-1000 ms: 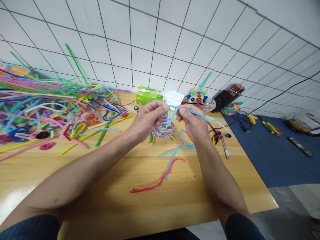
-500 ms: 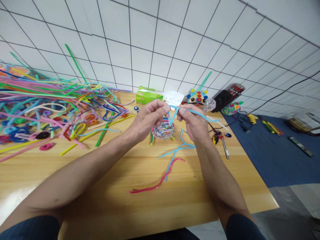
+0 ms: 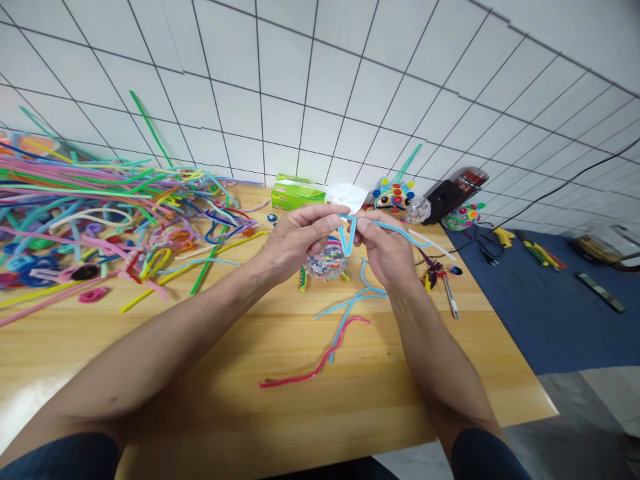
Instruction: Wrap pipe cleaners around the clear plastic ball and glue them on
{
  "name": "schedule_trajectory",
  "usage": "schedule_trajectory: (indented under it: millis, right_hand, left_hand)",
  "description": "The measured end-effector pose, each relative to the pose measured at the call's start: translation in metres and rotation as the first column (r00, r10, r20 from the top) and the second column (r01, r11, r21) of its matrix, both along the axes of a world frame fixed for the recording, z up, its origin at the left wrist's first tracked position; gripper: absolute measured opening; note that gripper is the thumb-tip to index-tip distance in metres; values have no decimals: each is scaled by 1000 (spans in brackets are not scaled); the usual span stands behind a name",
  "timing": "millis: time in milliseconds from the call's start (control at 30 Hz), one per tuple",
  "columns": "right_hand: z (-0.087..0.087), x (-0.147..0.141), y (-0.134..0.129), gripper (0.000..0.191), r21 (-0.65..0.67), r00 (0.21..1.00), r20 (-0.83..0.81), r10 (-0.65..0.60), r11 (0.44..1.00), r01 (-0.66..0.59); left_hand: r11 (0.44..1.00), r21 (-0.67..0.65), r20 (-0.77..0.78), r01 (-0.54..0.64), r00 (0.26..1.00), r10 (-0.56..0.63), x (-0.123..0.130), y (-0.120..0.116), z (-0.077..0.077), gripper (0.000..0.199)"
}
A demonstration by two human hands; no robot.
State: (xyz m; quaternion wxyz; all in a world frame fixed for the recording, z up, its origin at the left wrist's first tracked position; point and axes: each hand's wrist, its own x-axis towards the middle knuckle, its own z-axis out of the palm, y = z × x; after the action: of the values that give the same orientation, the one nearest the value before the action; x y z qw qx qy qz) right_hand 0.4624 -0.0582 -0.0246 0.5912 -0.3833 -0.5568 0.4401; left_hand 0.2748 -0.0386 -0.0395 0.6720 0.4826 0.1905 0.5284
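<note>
Blue fuzzy stem (image 3: 352, 237) between fingertips of left hand (image 3: 307, 233) and right hand (image 3: 384, 247), bent into V hanging just below. Looks light, soft-coated, easily bent; best pinched close to folds, away from tail trailing beyond right fingers. Clamped by thumb and fingertips on both sides. Held up off table (image 3: 240, 360), with forearms (image 3: 190, 327) angled inward; clear ball (image 3: 326, 264) seen below left fingertips.

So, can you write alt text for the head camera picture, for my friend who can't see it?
A person's left hand and right hand hold a light-blue fuzzy pipe cleaner, bent into a V between them, above a wooden table. A heap of multicoloured fuzzy pipe cleaners lies at the left, before a white tiled wall.
</note>
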Motion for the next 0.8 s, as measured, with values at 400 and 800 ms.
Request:
schedule_trajectory:
  millis: [400,800]
  right_hand:
    - [1,5,0,32,30,1000,13,0,1000,-1]
    - [0,0,1,34,0,995,-94,18,1000,-18]
  left_hand:
    - [999,44,22,29,999,-30,-2,5,0,38]
    - [995,86,-29,-54,998,56,-1,6,-3,35]
